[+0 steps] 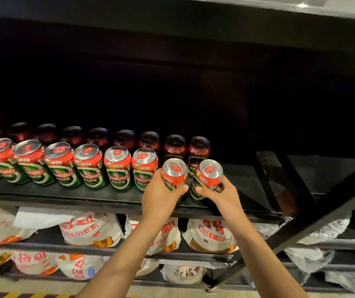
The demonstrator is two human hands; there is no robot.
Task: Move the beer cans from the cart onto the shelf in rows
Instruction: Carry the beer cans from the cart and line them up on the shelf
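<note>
Front row of red-and-green aluminium beer cans (90, 166) runs frame left to centre on black metal shelf (112, 195). My left hand (161, 194) grips one red-topped can (174, 174), right hand (219, 193) grips tilted can (207, 178), both at row's end. Risk I judge: tilted can tipping, knocking neighbours.

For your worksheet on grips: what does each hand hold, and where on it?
Left hand grips one beer can around its lower body; right hand likewise grips another.
</note>
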